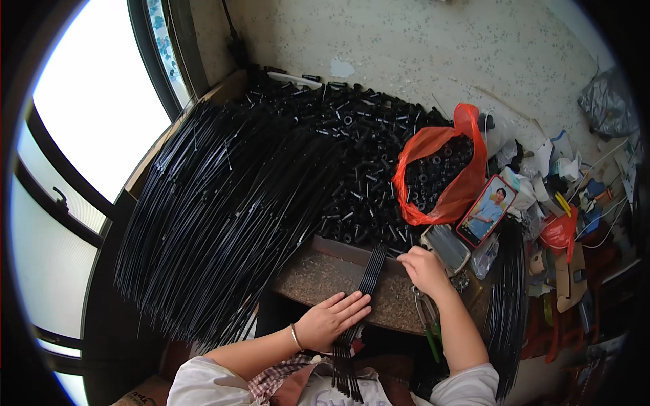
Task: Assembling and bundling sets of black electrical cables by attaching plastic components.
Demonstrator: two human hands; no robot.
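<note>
My left hand (335, 319) lies flat with its fingers stretched out, pressing on a row of thin black rods (371, 271). The rods lie side by side across the table edge, their far ends against a low dark ledge (342, 250) and their near ends hanging over my lap. To the right of their far ends, my right hand (426, 271) is closed in a pinch. What its fingertips hold, if anything, is too small to tell. Pliers with green handles (430, 331) lie just below my right hand.
A large sheaf of black rods (223, 223) fills the left side. Behind spreads a heap of small black tubular parts (369, 172). A red plastic bag (413, 152) holds black rings. A phone (486, 211) leans beside a clear case (447, 249). More rods (506, 304) hang at right.
</note>
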